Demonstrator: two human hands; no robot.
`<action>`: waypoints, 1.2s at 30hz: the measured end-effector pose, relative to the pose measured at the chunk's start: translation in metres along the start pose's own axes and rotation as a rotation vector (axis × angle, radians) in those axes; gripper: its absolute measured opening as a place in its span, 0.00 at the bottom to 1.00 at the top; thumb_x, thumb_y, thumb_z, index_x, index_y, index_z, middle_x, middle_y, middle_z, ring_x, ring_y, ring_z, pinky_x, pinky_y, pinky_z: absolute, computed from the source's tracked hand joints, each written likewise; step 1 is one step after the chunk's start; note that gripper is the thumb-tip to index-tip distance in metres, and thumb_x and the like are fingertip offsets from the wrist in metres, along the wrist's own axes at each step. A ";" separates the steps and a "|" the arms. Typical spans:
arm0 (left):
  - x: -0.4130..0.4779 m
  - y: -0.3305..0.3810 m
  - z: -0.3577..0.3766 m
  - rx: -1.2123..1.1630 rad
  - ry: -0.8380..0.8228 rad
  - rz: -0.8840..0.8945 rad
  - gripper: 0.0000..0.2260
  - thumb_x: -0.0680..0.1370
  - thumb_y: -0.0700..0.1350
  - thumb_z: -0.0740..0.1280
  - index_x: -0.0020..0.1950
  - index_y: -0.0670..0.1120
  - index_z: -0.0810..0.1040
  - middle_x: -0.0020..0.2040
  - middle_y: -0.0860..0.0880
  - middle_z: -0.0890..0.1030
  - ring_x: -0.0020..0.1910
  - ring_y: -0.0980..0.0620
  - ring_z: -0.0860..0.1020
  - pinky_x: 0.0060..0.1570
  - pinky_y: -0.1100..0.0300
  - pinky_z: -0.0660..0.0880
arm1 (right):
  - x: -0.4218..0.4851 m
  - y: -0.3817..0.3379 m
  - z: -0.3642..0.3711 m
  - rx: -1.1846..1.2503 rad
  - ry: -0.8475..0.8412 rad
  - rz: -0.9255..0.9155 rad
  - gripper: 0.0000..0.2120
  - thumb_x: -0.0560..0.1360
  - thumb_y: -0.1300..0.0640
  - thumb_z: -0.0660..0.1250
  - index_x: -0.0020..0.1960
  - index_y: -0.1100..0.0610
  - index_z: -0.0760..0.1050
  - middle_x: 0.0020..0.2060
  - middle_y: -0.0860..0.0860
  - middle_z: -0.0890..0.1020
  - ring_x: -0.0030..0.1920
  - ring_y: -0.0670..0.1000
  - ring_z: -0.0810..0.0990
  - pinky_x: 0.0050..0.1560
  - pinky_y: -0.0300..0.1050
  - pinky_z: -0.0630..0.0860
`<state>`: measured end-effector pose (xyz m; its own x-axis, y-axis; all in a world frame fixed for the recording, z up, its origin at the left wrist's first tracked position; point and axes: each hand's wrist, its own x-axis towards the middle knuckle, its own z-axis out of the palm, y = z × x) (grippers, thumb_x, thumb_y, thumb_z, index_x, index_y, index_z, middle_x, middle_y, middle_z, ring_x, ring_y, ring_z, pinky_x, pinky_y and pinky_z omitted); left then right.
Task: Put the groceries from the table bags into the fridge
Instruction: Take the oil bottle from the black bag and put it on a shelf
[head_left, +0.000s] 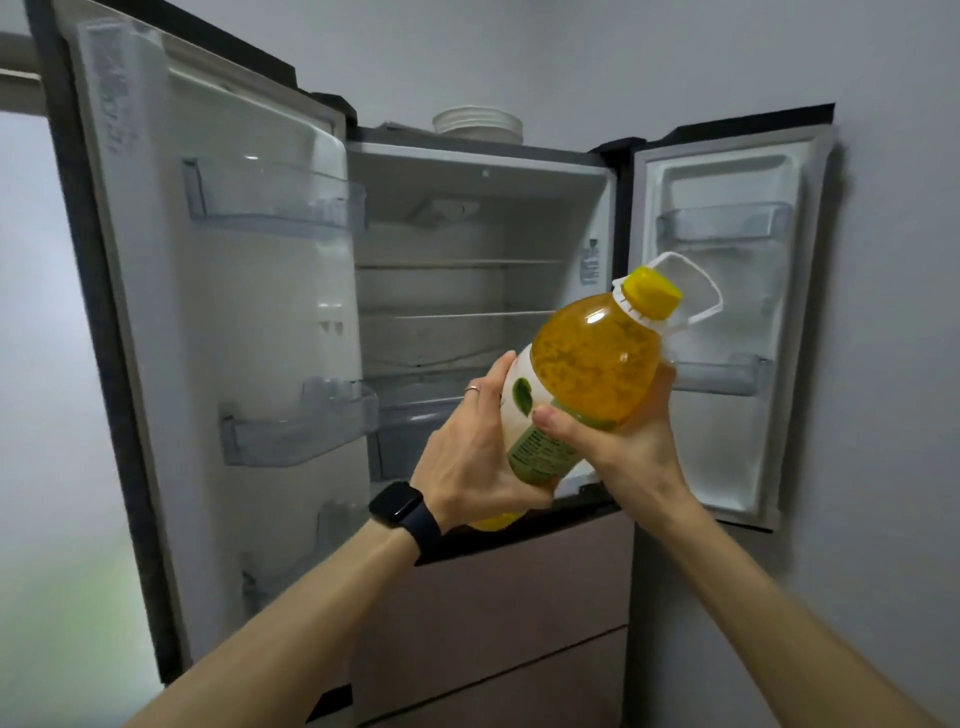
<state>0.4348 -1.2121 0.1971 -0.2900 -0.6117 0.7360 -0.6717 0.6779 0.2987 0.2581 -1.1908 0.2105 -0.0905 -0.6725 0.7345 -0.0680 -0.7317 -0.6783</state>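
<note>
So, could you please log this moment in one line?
bottle: tilted, held | left hand: gripping bottle | right hand: gripping bottle | fridge: doors open

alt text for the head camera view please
The left hand and right hand hold a tilted bottle of yellow liquid, cap pointing up and right, in front of an open fridge. A stack of plates sits on top of it, and a black watch is on the left wrist.

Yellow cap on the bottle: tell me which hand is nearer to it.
Right. The right hand grips the bottle around its middle, below the yellow cap; the left hand holds the labelled lower end, farther from it.
</note>
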 end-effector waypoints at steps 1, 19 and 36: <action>0.015 -0.006 0.010 0.010 0.026 -0.010 0.59 0.60 0.58 0.80 0.79 0.54 0.45 0.68 0.48 0.70 0.58 0.49 0.77 0.49 0.48 0.81 | 0.018 0.008 -0.005 -0.017 -0.030 0.012 0.49 0.61 0.45 0.84 0.72 0.50 0.58 0.62 0.50 0.76 0.61 0.49 0.80 0.52 0.53 0.83; 0.245 -0.187 0.095 0.592 0.132 0.235 0.56 0.57 0.53 0.83 0.77 0.45 0.55 0.67 0.37 0.70 0.60 0.34 0.73 0.57 0.36 0.75 | 0.261 0.133 -0.062 -0.282 -0.097 0.123 0.32 0.68 0.41 0.77 0.69 0.42 0.68 0.59 0.46 0.72 0.56 0.52 0.77 0.42 0.47 0.85; 0.390 -0.303 0.159 0.464 0.208 0.487 0.49 0.63 0.51 0.82 0.76 0.46 0.57 0.72 0.42 0.68 0.71 0.35 0.68 0.59 0.36 0.75 | 0.313 0.241 -0.011 -0.585 0.197 -0.103 0.19 0.68 0.42 0.77 0.52 0.41 0.70 0.52 0.42 0.70 0.49 0.37 0.74 0.41 0.26 0.70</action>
<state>0.4163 -1.7209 0.2969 -0.5263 -0.1611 0.8349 -0.7336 0.5824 -0.3501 0.2024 -1.5769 0.2767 -0.2321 -0.5283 0.8167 -0.6136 -0.5720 -0.5444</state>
